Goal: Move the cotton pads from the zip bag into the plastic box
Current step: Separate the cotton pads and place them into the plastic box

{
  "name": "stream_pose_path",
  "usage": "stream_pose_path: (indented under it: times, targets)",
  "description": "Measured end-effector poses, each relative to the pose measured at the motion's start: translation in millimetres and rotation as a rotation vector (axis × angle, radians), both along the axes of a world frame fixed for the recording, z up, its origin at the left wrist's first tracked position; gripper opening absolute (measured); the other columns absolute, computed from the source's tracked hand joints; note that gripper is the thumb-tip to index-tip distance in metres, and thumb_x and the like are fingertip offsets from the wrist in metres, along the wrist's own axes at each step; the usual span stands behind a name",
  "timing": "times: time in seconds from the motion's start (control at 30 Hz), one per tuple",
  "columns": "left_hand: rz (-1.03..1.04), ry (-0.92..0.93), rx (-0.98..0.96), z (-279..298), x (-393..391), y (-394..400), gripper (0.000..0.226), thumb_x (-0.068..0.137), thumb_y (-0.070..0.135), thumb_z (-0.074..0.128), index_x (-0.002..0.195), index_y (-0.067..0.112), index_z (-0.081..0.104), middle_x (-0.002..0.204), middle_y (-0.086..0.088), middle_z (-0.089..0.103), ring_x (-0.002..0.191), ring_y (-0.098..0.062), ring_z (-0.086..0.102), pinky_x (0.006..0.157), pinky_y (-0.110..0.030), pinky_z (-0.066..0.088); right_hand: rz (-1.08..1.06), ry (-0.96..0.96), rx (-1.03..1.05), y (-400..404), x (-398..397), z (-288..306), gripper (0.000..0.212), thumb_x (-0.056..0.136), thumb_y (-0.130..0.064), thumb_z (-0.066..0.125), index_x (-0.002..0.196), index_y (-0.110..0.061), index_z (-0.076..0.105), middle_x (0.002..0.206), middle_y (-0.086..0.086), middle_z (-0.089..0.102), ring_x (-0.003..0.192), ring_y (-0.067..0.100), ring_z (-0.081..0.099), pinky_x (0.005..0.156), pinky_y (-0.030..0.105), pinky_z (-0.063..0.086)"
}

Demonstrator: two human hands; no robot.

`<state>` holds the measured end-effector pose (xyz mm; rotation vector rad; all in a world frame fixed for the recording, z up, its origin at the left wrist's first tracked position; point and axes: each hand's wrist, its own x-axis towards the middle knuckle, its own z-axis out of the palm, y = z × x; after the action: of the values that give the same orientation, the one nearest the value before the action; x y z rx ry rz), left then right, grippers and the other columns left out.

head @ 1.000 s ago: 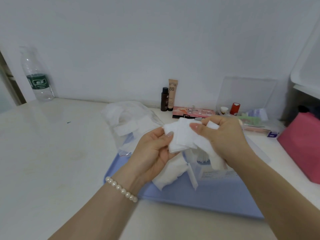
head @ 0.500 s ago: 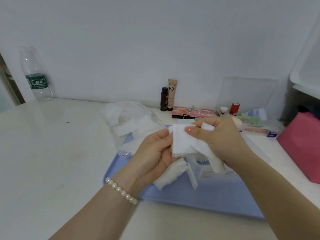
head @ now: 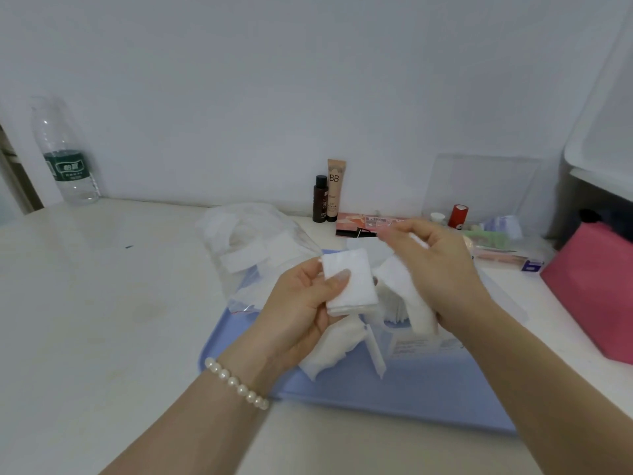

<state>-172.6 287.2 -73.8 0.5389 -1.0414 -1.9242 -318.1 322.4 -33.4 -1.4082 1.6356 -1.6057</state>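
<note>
My left hand [head: 301,303] pinches a small stack of white cotton pads [head: 352,286] between thumb and fingers, above the blue tray [head: 404,399]. My right hand [head: 442,269] holds more white cotton pads [head: 407,293] that hang down from its curled fingers, right beside the left stack. Below both hands stands the clear plastic box [head: 421,344], open, with pads showing inside. Loose pads [head: 332,351] lie on the tray by the box. The clear zip bag [head: 253,248] with several pads inside lies behind my left hand, partly on the tray.
A water bottle [head: 66,159] stands at the far left by the wall. A dark bottle [head: 320,200], a BB tube [head: 335,190], a flat pink box [head: 370,224] and a clear organiser with small items [head: 486,221] line the back. A pink bag [head: 596,289] sits at the right.
The pads both hands held together have been split: my left hand keeps a squared stack, and my right hand has pulled away to the right with the others.
</note>
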Motion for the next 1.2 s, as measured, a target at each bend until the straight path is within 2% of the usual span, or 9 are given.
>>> stream_pose_path:
  times: [0.1, 0.17, 0.33, 0.43, 0.5, 0.77, 0.93, 1.07, 1.2]
  targets:
    - [0.112, -0.172, -0.114, -4.3, -1.8, 3.3, 0.034, 0.087, -0.002, 0.055, 0.117, 0.015, 0.053, 0.085, -0.016, 0.07, 0.073, -0.024, 0.069, 0.062, -0.032, 0.058, -0.01, -0.12, -0.004, 0.4, -1.5, 2.8, 0.014, 0.07, -0.019, 0.045, 0.072, -0.005, 0.047, 0.057, -0.008, 0.036, 0.046, 0.003, 0.031, 0.05, 0.024, 0.026]
    - [0.104, -0.212, -0.14, -5.3, -3.7, 6.8, 0.037, 0.089, 0.001, 0.055, 0.118, 0.021, 0.049, 0.071, -0.008, 0.07, 0.064, -0.018, 0.067, 0.056, -0.029, 0.056, 0.064, -0.074, -0.009, 2.3, 1.9, 2.4, 0.017, 0.059, -0.018, 0.038, 0.068, -0.006, 0.043, 0.055, -0.007, 0.032, 0.048, 0.005, 0.028, 0.045, 0.021, 0.024]
    - [0.075, -0.163, -0.082, -1.0, -3.0, 7.5, 0.036, 0.089, 0.001, 0.054, 0.121, 0.016, 0.047, 0.069, -0.005, 0.07, 0.058, -0.015, 0.066, 0.054, -0.028, 0.055, 0.303, 0.106, 0.144, 8.5, -1.0, 7.4, 0.011, 0.065, -0.016, 0.051, 0.059, -0.012, 0.059, 0.055, -0.007, 0.053, 0.053, 0.008, 0.049, 0.047, 0.018, 0.039]
    - [0.034, -0.155, -0.057, 2.6, -1.2, 7.6, 0.036, 0.088, -0.004, 0.053, 0.12, 0.012, 0.047, 0.067, -0.002, 0.07, 0.055, -0.012, 0.065, 0.05, -0.023, 0.053, 0.444, 0.045, 0.093, 14.5, -6.2, 15.7, 0.024, 0.081, 0.007, 0.061, 0.073, -0.014, 0.069, 0.061, -0.01, 0.068, 0.054, 0.0, 0.06, 0.047, 0.013, 0.044]
    - [0.007, -0.166, -0.061, 3.6, -0.2, 7.6, 0.039, 0.087, -0.006, 0.053, 0.122, 0.01, 0.048, 0.069, -0.003, 0.071, 0.057, -0.013, 0.065, 0.051, -0.023, 0.053, 0.503, 0.056, 0.056, 15.9, -6.0, 17.0, 0.022, 0.08, 0.008, 0.06, 0.079, -0.012, 0.07, 0.064, -0.013, 0.07, 0.059, -0.002, 0.063, 0.051, 0.011, 0.045]
    - [-0.049, -0.115, 0.012, 5.0, -0.2, 5.3, 0.035, 0.09, 0.0, 0.051, 0.125, 0.005, 0.05, 0.093, -0.012, 0.067, 0.074, -0.021, 0.064, 0.057, -0.027, 0.054, 0.451, 0.229, 0.01, 8.6, -3.2, 5.6, 0.029, 0.08, 0.002, 0.065, 0.093, -0.023, 0.069, 0.068, -0.025, 0.068, 0.067, -0.009, 0.063, 0.057, 0.004, 0.042]
    - [-0.078, -0.105, 0.024, 4.0, 0.3, 3.9, 0.028, 0.094, 0.01, 0.046, 0.121, 0.004, 0.053, 0.095, -0.013, 0.067, 0.079, -0.021, 0.064, 0.061, -0.03, 0.054, 0.466, 0.277, 0.017, 6.6, -5.3, 2.8, 0.028, 0.08, 0.0, 0.066, 0.082, -0.027, 0.071, 0.072, -0.023, 0.07, 0.071, -0.008, 0.064, 0.064, 0.007, 0.045]
    - [-0.102, -0.127, -0.017, 2.9, 0.8, 2.5, 0.045, 0.09, 0.025, 0.055, 0.128, 0.001, 0.048, 0.111, -0.022, 0.063, 0.092, -0.029, 0.062, 0.068, -0.036, 0.055, 0.442, 0.303, 0.022, 3.3, -5.2, -0.2, 0.027, 0.08, -0.001, 0.067, 0.081, -0.028, 0.072, 0.073, -0.022, 0.07, 0.075, -0.006, 0.064, 0.071, 0.009, 0.047]
    - [-0.141, -0.141, -0.091, 0.1, 2.9, 3.8, 0.059, 0.073, 0.007, 0.063, 0.129, 0.008, 0.047, 0.09, -0.014, 0.069, 0.075, -0.021, 0.068, 0.063, -0.032, 0.057, 0.452, 0.293, 0.026, 3.9, -6.4, 0.9, 0.026, 0.08, -0.001, 0.066, 0.082, -0.026, 0.072, 0.075, -0.019, 0.072, 0.076, -0.002, 0.065, 0.072, 0.012, 0.049]
